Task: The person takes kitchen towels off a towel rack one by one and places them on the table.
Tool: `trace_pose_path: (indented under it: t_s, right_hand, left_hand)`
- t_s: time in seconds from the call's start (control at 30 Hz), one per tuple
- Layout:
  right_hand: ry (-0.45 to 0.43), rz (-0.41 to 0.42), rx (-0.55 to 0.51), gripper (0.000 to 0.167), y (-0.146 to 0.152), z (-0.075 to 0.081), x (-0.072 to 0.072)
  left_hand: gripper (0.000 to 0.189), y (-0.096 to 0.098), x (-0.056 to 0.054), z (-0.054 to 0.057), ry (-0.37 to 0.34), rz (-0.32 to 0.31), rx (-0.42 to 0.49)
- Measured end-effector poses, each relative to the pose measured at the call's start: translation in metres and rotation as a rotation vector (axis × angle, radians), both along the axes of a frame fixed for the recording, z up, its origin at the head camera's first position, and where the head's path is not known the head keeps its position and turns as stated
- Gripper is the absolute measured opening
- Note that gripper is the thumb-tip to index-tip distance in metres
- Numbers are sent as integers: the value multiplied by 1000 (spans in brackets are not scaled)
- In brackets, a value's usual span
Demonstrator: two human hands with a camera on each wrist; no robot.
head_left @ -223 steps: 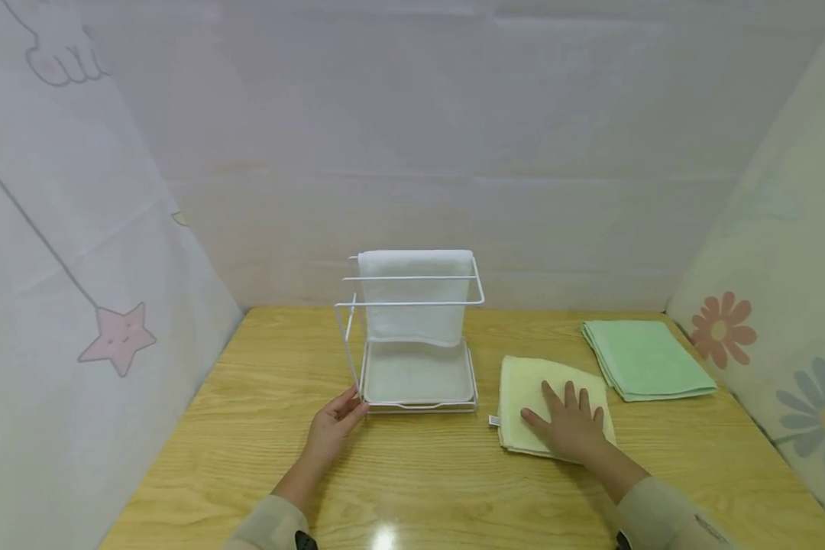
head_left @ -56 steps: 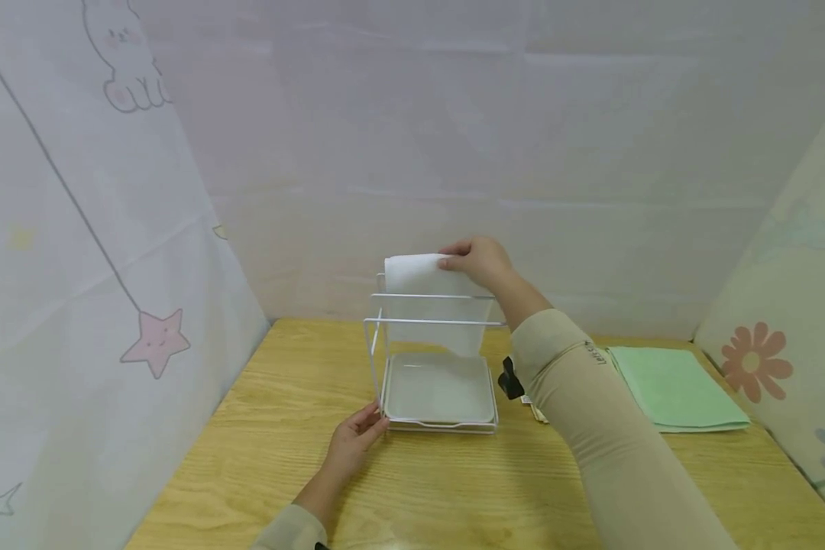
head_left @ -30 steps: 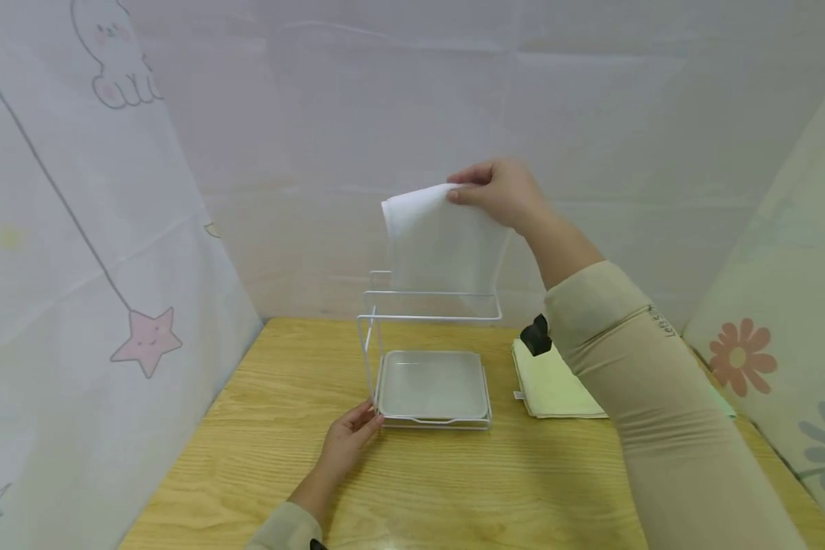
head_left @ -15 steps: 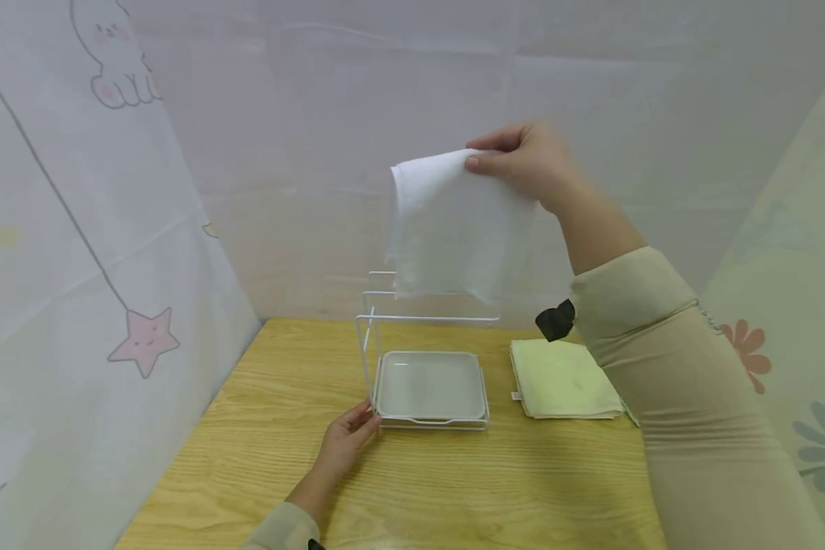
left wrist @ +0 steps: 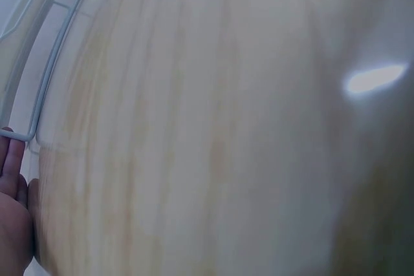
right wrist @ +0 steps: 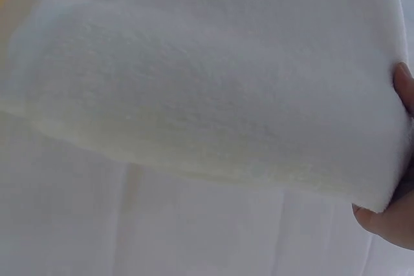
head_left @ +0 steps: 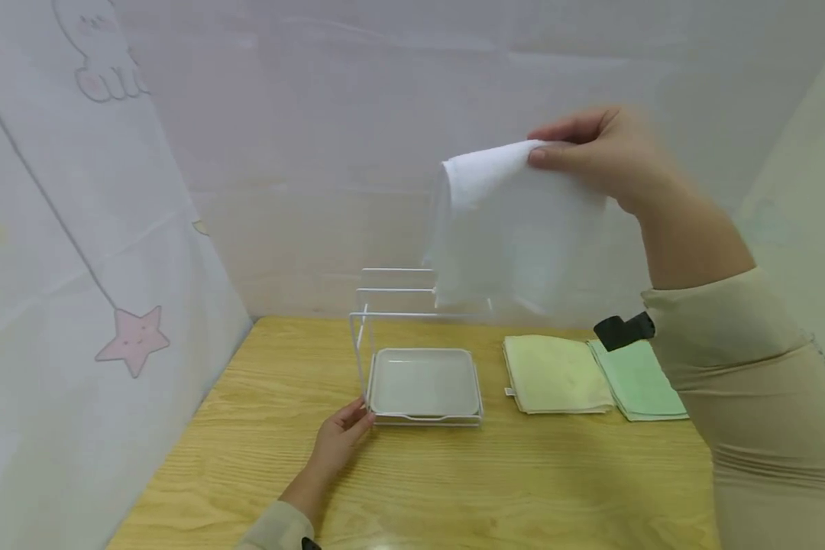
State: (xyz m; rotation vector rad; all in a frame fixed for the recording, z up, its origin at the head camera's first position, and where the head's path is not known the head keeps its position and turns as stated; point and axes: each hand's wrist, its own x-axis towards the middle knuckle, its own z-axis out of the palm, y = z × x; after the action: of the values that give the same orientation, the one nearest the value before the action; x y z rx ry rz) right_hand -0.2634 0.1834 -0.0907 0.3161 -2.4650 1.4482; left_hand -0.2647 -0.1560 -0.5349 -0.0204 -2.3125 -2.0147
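My right hand (head_left: pixel 612 156) pinches the top fold of a white towel (head_left: pixel 509 229), which hangs down in the air above and right of a white wire rack (head_left: pixel 412 314). In the right wrist view the towel (right wrist: pixel 213 101) fills much of the frame, thumb and fingers at its edge. At the rack's front left corner my left hand (head_left: pixel 337 439) holds the frame low down between thumb and fingers. A pale tray (head_left: pixel 422 382) sits in the rack's base. The left wrist view catches only part of the left hand (left wrist: pixel 13 218) at the wire corner.
Right of the rack, a folded yellow towel (head_left: pixel 557 374) with a small tag lies on the wooden table (head_left: pixel 440 489). Beside it is a folded green towel (head_left: pixel 642 382), partly behind the right sleeve. Printed cloth walls stand around the table.
The right hand went from pressing on the yellow towel to gripping the white towel, lifted it off the rack's back bar and carried it rightward. The left hand stayed at the rack's corner.
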Motion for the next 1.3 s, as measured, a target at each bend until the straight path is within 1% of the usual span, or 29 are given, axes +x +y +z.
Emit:
trace_pose_path:
  t_s: [0.07, 0.2, 0.33, 0.4, 0.57, 0.6, 0.7, 0.8, 0.87, 0.9, 1.03, 1.07, 1.13, 1.27, 1.3]
  right_hand:
    - [-7, -5, 13, 20, 11, -1, 6]
    - [-47, -34, 69, 23, 33, -6, 18]
    - [-54, -57, 124, 24, 55, -18, 27]
    - [-48, -70, 155, 23, 65, -27, 31]
    - [-57, -106, 210, 18, 86, -59, 38]
    - [-68, -111, 216, 17, 89, -67, 40]
    - [-104, -127, 246, 15, 98, -88, 44]
    - [-146, -115, 229, 15, 105, -110, 48]
    - [-185, -103, 215, 20, 109, -125, 51]
    - [-199, -101, 224, 24, 112, -132, 52]
    - [-241, -116, 313, 40, 121, -157, 60]
    - [-230, -125, 351, 42, 123, -163, 61]
    - [-214, -128, 385, 43, 127, -176, 66]
    - [-182, -98, 407, 40, 129, -199, 76]
    - [-186, -85, 395, 39, 129, -203, 78]
  left_hand:
    - [47, -1, -1, -1, 1, -1, 8]
    - [47, -2, -4, -3, 13, -8, 20]
    - [47, -3, -4, -4, 6, -8, 48]
    - [47, -4, -4, -4, 19, -14, 49]
    - [48, -5, -3, -2, 17, -16, 53]
    - [47, -6, -3, -2, 6, -13, 61]
    - [48, -6, -1, 0, 2, -17, 45]
    - [48, -6, 1, 2, -10, -16, 44]
    - [48, -6, 3, 2, -15, -16, 41]
    - [48, -7, 4, 3, -14, -15, 35]
    - [48, -7, 5, 3, -22, -11, 27]
    - [48, -7, 4, 2, -23, -10, 28]
    - [48, -7, 4, 2, -25, -5, 36]
    - [48, -8, 4, 3, -17, -2, 59]
    - [47, -8, 4, 4, -18, -2, 65]
